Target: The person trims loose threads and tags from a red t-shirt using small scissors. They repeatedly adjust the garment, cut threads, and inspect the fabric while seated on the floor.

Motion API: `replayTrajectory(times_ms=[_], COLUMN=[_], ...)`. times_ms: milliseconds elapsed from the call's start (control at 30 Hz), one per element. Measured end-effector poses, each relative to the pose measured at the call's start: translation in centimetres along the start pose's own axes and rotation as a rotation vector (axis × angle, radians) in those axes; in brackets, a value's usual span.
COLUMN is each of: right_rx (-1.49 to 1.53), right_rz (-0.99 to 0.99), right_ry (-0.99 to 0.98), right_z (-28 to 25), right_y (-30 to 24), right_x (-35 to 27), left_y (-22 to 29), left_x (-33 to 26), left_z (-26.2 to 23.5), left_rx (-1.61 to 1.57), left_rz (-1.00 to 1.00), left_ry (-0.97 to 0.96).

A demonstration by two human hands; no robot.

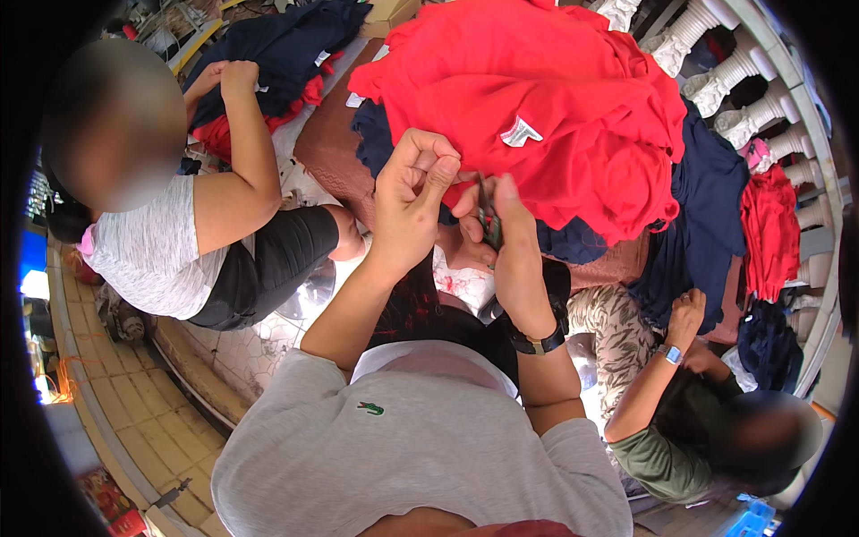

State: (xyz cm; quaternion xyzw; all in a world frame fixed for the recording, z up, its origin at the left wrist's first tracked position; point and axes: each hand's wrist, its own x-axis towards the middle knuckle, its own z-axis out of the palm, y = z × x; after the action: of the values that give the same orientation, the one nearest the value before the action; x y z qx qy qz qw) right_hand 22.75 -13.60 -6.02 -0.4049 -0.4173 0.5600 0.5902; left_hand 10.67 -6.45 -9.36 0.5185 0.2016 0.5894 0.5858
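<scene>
My left hand [413,192] is raised in front of me, thumb and fingertips pinched together. Whatever they hold is too small to make out. Close to its right, my right hand [512,237] is closed around small thread snips [489,220], their blades pointing up and away from me. The tips of both hands nearly meet. Just beyond them lies a big heap of red garments [546,72] with a white label [521,132] showing on top. Navy cloth [573,243] pokes out from under the heap.
A brown covered surface [335,134] bears the heap. At the left, a person in a grey top [148,242] handles navy garments [277,54]. A person in a green shirt [667,461] sits at the right beside hanging navy cloth [707,215]. White balusters [747,121] line the far right.
</scene>
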Motion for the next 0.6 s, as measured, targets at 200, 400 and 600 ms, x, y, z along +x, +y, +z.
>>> replayTrajectory(times_ms=[200, 400, 600], right_rx=[-0.008, 0.072, 0.065], right_rz=[0.078, 0.069, 0.092], right_ry=[0.005, 0.007, 0.060], right_z=[0.2, 0.5, 0.4], right_y=[0.3, 0.7, 0.2], right_x=[0.6, 0.9, 1.1], left_y=[1.3, 1.6, 1.1], left_x=[-0.3, -0.5, -0.5], left_z=[0.8, 0.8, 0.9], left_rx=[-0.052, -0.019, -0.007], left_rz=[-0.064, -0.011, 0.008], left_ry=[-0.070, -0.072, -0.089])
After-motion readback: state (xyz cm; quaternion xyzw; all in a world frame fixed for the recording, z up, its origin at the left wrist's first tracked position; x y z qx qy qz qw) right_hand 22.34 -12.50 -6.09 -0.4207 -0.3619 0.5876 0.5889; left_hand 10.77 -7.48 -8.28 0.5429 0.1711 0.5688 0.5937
